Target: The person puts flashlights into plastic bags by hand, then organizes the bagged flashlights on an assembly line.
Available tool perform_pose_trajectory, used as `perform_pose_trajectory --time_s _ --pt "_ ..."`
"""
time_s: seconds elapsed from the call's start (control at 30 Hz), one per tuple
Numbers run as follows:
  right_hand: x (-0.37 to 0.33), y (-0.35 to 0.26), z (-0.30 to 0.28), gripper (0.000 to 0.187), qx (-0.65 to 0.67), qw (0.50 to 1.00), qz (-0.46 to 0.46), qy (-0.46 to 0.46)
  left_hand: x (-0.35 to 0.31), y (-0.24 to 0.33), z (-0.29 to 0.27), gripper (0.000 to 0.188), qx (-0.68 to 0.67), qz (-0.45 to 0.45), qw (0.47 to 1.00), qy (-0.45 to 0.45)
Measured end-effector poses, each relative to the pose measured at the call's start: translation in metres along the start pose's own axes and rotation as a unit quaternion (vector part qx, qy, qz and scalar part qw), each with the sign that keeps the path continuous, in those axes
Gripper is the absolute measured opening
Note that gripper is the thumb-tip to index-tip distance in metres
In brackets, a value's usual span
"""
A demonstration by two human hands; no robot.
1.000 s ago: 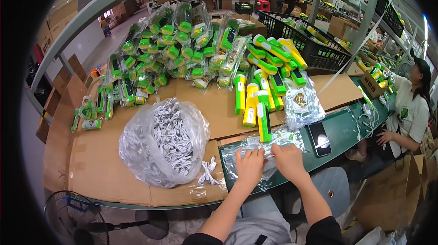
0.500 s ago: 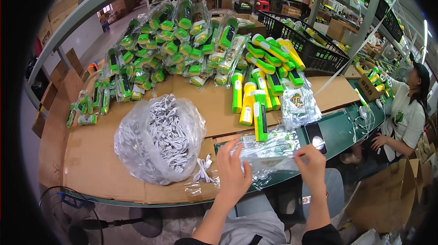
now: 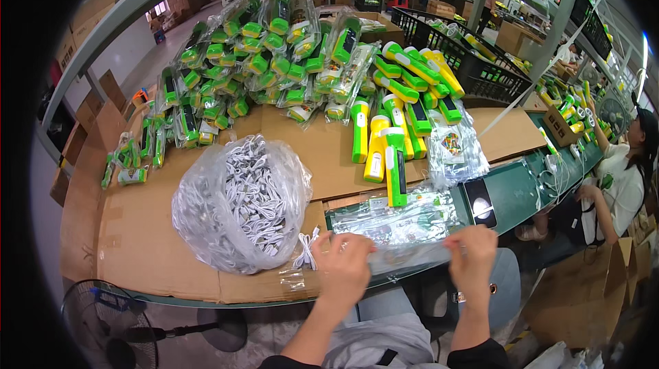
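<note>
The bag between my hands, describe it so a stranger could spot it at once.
Find the green table, right of the cable bag. On it, left of the phone, lie flat clear bags; the clear bag wanted is just nearer the wearer. Unlike those, it is held, spanning left hand to right hand.

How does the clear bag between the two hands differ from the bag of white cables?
Size and shape: the held bag is small and looks flat, while the cable bag is much larger and bulges. Content: the cable bag holds many white cables; nothing can be made out inside the held bag. Place: the left hand and right hand pinch the held bag, whereas the cable bag rests on cardboard. Both are clear plastic.
</note>
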State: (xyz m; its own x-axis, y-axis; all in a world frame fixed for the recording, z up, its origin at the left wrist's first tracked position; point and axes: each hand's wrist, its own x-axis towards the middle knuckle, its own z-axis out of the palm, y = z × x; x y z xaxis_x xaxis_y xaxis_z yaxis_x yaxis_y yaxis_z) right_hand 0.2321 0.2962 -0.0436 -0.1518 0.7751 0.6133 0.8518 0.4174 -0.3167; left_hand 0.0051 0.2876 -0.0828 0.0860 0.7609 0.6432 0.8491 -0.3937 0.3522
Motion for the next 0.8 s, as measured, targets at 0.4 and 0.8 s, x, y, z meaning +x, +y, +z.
perform_pose_trajectory --time_s 0.4,0.8 --pt "-0.033 -0.054 0.061 0.031 0.058 0.991 -0.122 0.022 -0.018 0.017 -0.006 0.013 -0.247 -0.077 0.965 0.04" --pt "-0.043 -0.062 0.086 0.032 0.124 0.983 -0.084 0.103 -0.024 0.017 0.007 0.021 -0.2 -0.062 0.973 0.103"
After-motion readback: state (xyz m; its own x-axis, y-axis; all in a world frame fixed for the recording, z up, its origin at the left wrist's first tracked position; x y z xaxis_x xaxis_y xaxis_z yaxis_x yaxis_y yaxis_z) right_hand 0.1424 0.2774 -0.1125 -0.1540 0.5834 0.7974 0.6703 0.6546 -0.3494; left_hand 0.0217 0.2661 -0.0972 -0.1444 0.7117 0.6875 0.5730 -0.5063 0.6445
